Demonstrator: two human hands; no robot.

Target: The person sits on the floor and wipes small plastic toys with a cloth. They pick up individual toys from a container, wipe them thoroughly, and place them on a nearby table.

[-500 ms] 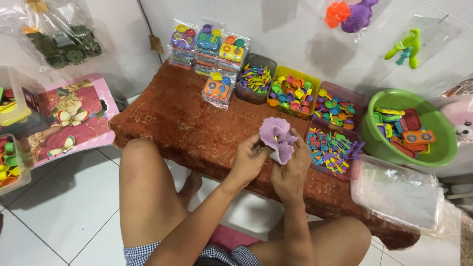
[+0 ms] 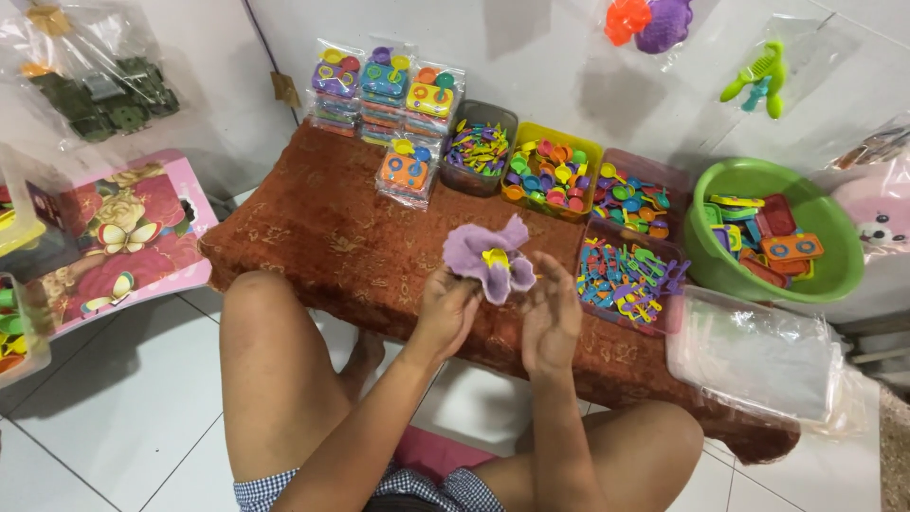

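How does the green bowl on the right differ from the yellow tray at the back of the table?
The green bowl is round and deep; the yellow tray is rectangular and shallower. The green bowl holds larger flat pieces, mostly red and orange; the yellow tray holds small round pieces in many colours. The bowl sits off the table's right end, the tray on it. Both hold plastic toys.

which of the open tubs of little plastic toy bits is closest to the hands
The clear tub of blue and mixed plastic pieces, on the brown cloth just beside the right hand. The yellow tub, dark tub and pink tub sit farther back by the wall.
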